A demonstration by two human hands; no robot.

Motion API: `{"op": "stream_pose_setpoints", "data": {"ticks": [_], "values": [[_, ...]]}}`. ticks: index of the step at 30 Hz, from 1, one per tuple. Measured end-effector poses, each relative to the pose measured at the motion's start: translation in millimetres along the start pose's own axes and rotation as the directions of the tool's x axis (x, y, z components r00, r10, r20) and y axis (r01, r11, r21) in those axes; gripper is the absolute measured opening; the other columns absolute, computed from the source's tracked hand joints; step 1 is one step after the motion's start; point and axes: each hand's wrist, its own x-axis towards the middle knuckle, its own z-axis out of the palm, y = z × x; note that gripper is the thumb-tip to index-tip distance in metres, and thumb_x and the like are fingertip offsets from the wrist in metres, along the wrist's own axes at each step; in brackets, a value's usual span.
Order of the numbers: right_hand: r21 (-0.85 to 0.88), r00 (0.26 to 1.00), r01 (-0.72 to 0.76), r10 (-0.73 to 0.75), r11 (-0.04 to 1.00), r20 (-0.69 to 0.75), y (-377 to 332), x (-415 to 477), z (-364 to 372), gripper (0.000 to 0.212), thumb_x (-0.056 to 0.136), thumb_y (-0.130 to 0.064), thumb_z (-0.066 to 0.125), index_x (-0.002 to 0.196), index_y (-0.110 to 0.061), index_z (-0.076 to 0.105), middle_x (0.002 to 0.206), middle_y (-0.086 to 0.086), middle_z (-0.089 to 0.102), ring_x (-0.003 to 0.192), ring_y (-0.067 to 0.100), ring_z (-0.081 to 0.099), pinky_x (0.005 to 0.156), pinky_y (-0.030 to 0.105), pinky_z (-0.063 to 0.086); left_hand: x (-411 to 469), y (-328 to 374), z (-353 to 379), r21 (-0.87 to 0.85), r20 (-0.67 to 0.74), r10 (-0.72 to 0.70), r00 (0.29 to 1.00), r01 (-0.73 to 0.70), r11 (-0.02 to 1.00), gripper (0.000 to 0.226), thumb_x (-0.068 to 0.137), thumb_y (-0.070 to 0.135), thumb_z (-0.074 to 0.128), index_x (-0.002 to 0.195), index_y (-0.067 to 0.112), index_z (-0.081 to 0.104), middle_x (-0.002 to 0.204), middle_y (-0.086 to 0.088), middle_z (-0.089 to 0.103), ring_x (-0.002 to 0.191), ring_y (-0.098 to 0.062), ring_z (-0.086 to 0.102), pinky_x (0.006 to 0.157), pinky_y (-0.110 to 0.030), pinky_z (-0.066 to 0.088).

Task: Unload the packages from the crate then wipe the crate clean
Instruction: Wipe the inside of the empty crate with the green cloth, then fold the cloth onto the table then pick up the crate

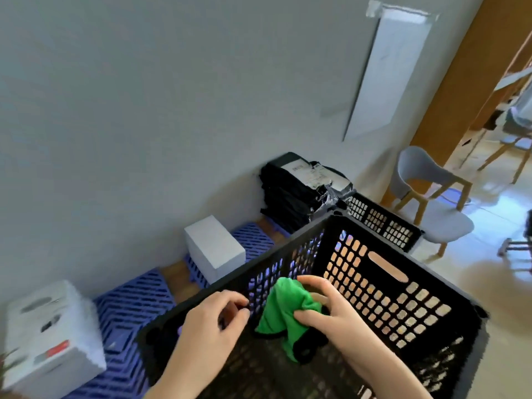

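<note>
Left hand (213, 321) grips rim of black perforated plastic crate (431, 272); soft green cloth (285, 312) bunched in right hand (331, 309), inside crate. White boxes (214, 249) on blue slatted pallets (135, 300); black bagged packages (290, 194) against grey wall; grey chair (423, 174).

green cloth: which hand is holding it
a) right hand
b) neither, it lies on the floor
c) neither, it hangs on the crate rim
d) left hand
a: the right hand has its thumb and fingers curled round the green cloth inside the black crate; the left hand is apart from it.
</note>
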Motion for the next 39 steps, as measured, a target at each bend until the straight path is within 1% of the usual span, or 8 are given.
{"op": "stream_pose_setpoints", "data": {"ticks": [6,11,15,18,23,28,33,39], "values": [[0.228,0.968,0.179,-0.213,0.957,0.132,-26,-29,26,0.066,0.063,-0.012,0.075,0.124,-0.031,0.056,0.109,0.006,0.070,0.100,0.025,0.068,0.082,0.034,0.055,-57,37,-5,-0.302,-0.142,-0.283,0.948,0.231,0.925,0.010,0.086,0.022,0.072,0.078,0.029,0.069,0.075,-0.002,0.069,0.067,-0.010,0.065,0.064,-0.015,0.046],[0.372,0.883,0.195,-0.327,0.908,0.336,-33,-50,53,0.097,0.040,-0.036,0.094,0.129,-0.023,0.055,0.120,0.010,0.066,0.113,0.028,0.061,0.099,0.047,0.048,-91,57,-17,-0.616,-0.235,-0.475,0.848,0.248,0.748,0.010,0.090,0.018,0.065,0.098,0.023,0.069,0.090,-0.001,0.074,0.085,-0.015,0.071,0.071,-0.027,0.052],[0.387,0.770,0.193,-0.384,0.901,0.509,-29,-71,84,0.087,0.054,-0.024,0.084,0.134,-0.023,0.048,0.127,0.004,0.063,0.117,0.023,0.059,0.092,0.034,0.052,-127,67,-31,-0.795,-0.298,-0.569,0.766,0.130,0.592,0.015,0.092,0.007,0.059,0.105,0.008,0.065,0.090,-0.012,0.074,0.087,-0.030,0.072,0.076,-0.039,0.058],[0.375,0.717,0.162,-0.370,0.913,0.591,-28,-89,111,0.073,0.065,-0.026,0.075,0.133,-0.024,0.049,0.127,0.000,0.063,0.118,0.018,0.059,0.093,0.033,0.051,-154,64,-39,-0.752,-0.428,-0.592,0.683,0.094,0.652,0.016,0.089,0.004,0.063,0.099,0.015,0.070,0.095,-0.009,0.074,0.095,-0.030,0.070,0.082,-0.043,0.055],[0.301,0.728,0.196,-0.344,0.933,0.593,-31,-109,145,0.036,0.094,-0.014,0.054,0.127,-0.027,0.055,0.119,-0.005,0.067,0.111,0.010,0.062,0.093,0.033,0.052,-187,68,-62,-0.677,-0.550,-0.547,0.632,0.046,0.734,0.029,0.086,-0.004,0.064,0.104,0.018,0.070,0.098,0.005,0.075,0.092,-0.006,0.070,0.072,-0.020,0.054],[0.216,0.774,0.282,-0.355,0.935,0.524,-34,-114,160,0.038,0.088,0.004,0.060,0.115,-0.022,0.060,0.101,0.002,0.073,0.093,0.015,0.070,0.077,0.030,0.057,-207,59,-80,-0.625,-0.640,-0.499,0.584,-0.017,0.780,0.051,0.080,-0.012,0.067,0.117,0.024,0.066,0.106,0.007,0.074,0.100,-0.006,0.068,0.071,-0.015,0.052],[0.112,0.786,0.315,-0.326,0.942,0.525,-34,-109,174,0.050,0.078,0.003,0.071,0.117,-0.026,0.060,0.089,0.008,0.072,0.094,0.026,0.068,0.091,0.046,0.052,-221,48,-106,-0.602,-0.648,-0.465,0.604,-0.031,0.798,0.066,0.082,-0.014,0.065,0.127,0.034,0.059,0.109,0.005,0.074,0.105,-0.010,0.068,0.080,-0.021,0.055],[-0.068,0.743,0.266,-0.160,0.961,0.650,-36,-110,197,0.044,0.078,0.008,0.064,0.112,-0.020,0.067,0.090,0.009,0.073,0.091,0.026,0.069,0.084,0.037,0.056,-236,36,-138,-0.513,-0.713,-0.384,0.587,-0.062,0.856,0.075,0.081,-0.018,0.063,0.132,0.035,0.052,0.120,0.013,0.065,0.106,0.001,0.064,0.079,-0.011,0.051]]}}
